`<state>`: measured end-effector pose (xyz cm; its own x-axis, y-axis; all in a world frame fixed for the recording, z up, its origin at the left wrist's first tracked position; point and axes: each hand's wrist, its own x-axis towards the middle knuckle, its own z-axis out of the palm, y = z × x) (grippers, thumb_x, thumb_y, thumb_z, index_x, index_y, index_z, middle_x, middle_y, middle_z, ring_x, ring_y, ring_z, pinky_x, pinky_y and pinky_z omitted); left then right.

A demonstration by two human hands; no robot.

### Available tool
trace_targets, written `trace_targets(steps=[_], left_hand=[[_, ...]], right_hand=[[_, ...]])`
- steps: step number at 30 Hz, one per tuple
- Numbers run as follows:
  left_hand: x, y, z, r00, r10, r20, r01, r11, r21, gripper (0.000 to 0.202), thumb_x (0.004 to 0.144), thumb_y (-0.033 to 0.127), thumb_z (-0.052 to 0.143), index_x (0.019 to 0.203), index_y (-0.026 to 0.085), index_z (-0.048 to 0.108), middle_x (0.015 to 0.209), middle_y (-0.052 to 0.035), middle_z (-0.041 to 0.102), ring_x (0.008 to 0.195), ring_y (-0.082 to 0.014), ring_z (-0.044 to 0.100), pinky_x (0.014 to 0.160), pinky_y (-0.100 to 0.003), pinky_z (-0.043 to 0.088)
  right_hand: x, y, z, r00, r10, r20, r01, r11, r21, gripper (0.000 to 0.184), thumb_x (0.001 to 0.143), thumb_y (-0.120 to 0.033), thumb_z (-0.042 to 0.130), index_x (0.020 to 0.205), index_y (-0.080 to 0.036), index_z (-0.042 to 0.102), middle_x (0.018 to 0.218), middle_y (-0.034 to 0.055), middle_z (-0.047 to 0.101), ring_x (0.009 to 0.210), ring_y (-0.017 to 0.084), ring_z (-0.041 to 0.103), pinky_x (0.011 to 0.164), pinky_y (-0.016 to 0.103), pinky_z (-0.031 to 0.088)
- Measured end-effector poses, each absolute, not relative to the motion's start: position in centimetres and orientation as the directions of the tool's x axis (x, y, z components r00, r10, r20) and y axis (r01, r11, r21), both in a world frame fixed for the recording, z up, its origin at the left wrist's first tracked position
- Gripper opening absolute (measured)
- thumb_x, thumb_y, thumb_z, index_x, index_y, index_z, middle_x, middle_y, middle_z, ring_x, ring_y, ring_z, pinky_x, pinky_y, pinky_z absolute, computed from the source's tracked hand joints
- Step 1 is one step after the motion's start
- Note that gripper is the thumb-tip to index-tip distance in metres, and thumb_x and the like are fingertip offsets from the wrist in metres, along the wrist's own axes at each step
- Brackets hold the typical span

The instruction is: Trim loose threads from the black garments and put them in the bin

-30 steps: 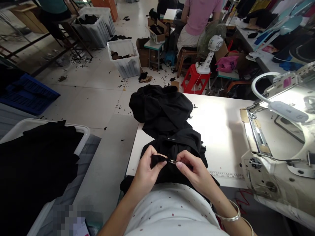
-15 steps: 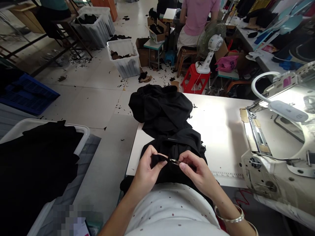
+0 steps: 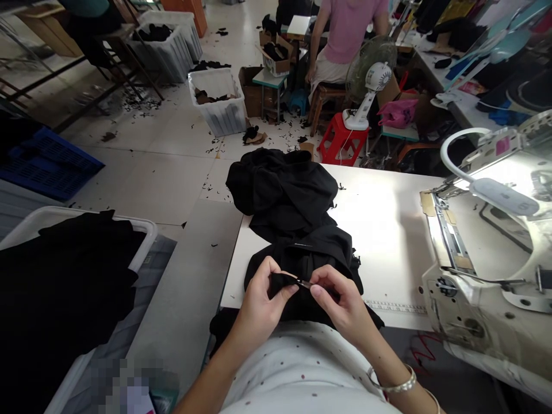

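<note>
Black cloth [image 3: 281,281] is filling the left grip [image 3: 263,296]; alongside, the right grip [image 3: 338,296] is pinching a tool [image 3: 306,284], seemingly edge-working, next needing steadiness.

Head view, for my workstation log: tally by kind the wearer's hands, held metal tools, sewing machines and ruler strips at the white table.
Hands: 2 (left hand, right hand)
Small metal tool: 1
Sewing machine: 1
Ruler strip: 1
Total: 5

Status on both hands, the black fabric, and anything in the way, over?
Left hand pinching black fabric. Right hand holding small metal tool, tip at the fabric's edge. Sewing machine to the right, apart from both hands.
</note>
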<state>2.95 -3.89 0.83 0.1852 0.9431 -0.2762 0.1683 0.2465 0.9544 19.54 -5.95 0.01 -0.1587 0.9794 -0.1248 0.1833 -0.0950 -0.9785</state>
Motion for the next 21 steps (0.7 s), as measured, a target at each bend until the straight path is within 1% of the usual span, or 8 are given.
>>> trace_targets(steps=[6, 8, 10, 13, 15, 17, 19, 21], left_hand=[[3.0, -3.8, 0.9, 0.189, 0.941, -0.281, 0.164, 0.252, 0.954, 0.031, 0.077, 0.034, 0.058, 0.069, 0.021, 0.032, 0.065, 0.0021, 0.049, 0.059, -0.0121, 0.042, 0.054, -0.024, 0.034], [2.8, -3.7, 0.7, 0.197, 0.939, -0.283, 0.177, 0.25, 0.952, 0.03, 0.078, 0.034, 0.058, 0.07, 0.021, 0.032, 0.066, 0.002, 0.049, 0.06, -0.0129, 0.045, 0.056, -0.024, 0.035], [2.6, -3.7, 0.5, 0.211, 0.937, -0.278, 0.195, 0.238, 0.951, 0.028, 0.08, 0.033, 0.056, 0.071, 0.022, 0.032, 0.069, 0.0011, 0.053, 0.064, -0.0142, 0.05, 0.059, -0.025, 0.038], [2.5, -3.9, 0.2, 0.265, 0.931, -0.252, 0.203, 0.201, 0.958, 0.024, 0.083, 0.029, 0.053, 0.073, 0.022, 0.033, 0.077, -0.0007, 0.063, 0.073, -0.0152, 0.056, 0.068, -0.027, 0.041], [2.2, -3.8, 0.0, 0.297, 0.926, -0.233, 0.217, 0.172, 0.961, 0.021, 0.084, 0.026, 0.051, 0.074, 0.022, 0.033, 0.08, -0.0009, 0.066, 0.075, -0.0153, 0.058, 0.073, -0.027, 0.042], [1.2, -3.5, 0.2, 0.298, 0.929, -0.221, 0.265, 0.141, 0.954, 0.019, 0.084, 0.024, 0.05, 0.073, 0.022, 0.034, 0.079, -0.001, 0.066, 0.075, -0.0157, 0.059, 0.074, -0.028, 0.043], [-1.0, -3.0, 1.1, 0.252, 0.95, -0.182, 0.329, 0.092, 0.94, 0.018, 0.084, 0.026, 0.052, 0.073, 0.021, 0.038, 0.079, -0.0015, 0.066, 0.076, -0.0166, 0.06, 0.074, -0.029, 0.044], [-4.3, -2.8, 2.9, 0.089, 0.987, -0.134, 0.405, 0.087, 0.91, 0.019, 0.082, 0.033, 0.058, 0.076, 0.02, 0.045, 0.081, -0.0005, 0.065, 0.077, -0.017, 0.06, 0.074, -0.029, 0.046]], right_hand=[[18.9, -6.2, -0.1, -0.1, 0.982, -0.162, 0.119, -0.15, -0.982, 0.022, 0.088, -0.038, 0.053, 0.078, -0.018, 0.052, 0.06, -0.0027, 0.043, 0.053, 0.011, 0.036, 0.048, 0.024, 0.028], [18.6, -6.3, -0.2, -0.061, 0.982, -0.18, 0.081, -0.174, -0.981, 0.025, 0.088, -0.04, 0.053, 0.076, -0.018, 0.051, 0.059, -0.0028, 0.042, 0.052, 0.011, 0.035, 0.047, 0.024, 0.027], [18.5, -6.2, -0.5, -0.014, 0.986, -0.168, 0.026, -0.167, -0.986, 0.027, 0.088, -0.042, 0.053, 0.076, -0.018, 0.051, 0.059, -0.0031, 0.04, 0.051, 0.01, 0.032, 0.046, 0.024, 0.024], [18.8, -5.7, -1.3, 0.039, 0.987, -0.155, -0.077, -0.152, -0.985, 0.027, 0.088, -0.046, 0.055, 0.087, -0.019, 0.052, 0.065, -0.0031, 0.04, 0.052, 0.009, 0.029, 0.044, 0.023, 0.021], [19.2, -5.1, -1.7, 0.045, 0.986, -0.158, -0.111, -0.153, -0.982, 0.031, 0.086, -0.048, 0.057, 0.097, -0.019, 0.052, 0.068, -0.0029, 0.04, 0.052, 0.009, 0.029, 0.044, 0.022, 0.021], [19.8, -4.4, -1.8, 0.058, 0.986, -0.154, -0.08, -0.149, -0.986, 0.035, 0.083, -0.05, 0.06, 0.1, -0.019, 0.053, 0.067, -0.0035, 0.038, 0.052, 0.009, 0.028, 0.044, 0.022, 0.022], [20.6, -3.7, -1.7, 0.101, 0.983, -0.15, -0.014, -0.149, -0.989, 0.033, 0.082, -0.048, 0.061, 0.096, -0.019, 0.055, 0.064, -0.0043, 0.036, 0.052, 0.01, 0.028, 0.044, 0.023, 0.022], [21.5, -3.1, -1.6, 0.153, 0.977, -0.149, 0.039, -0.157, -0.987, 0.029, 0.082, -0.046, 0.06, 0.092, -0.018, 0.056, 0.062, -0.0046, 0.033, 0.051, 0.01, 0.027, 0.044, 0.023, 0.021]])
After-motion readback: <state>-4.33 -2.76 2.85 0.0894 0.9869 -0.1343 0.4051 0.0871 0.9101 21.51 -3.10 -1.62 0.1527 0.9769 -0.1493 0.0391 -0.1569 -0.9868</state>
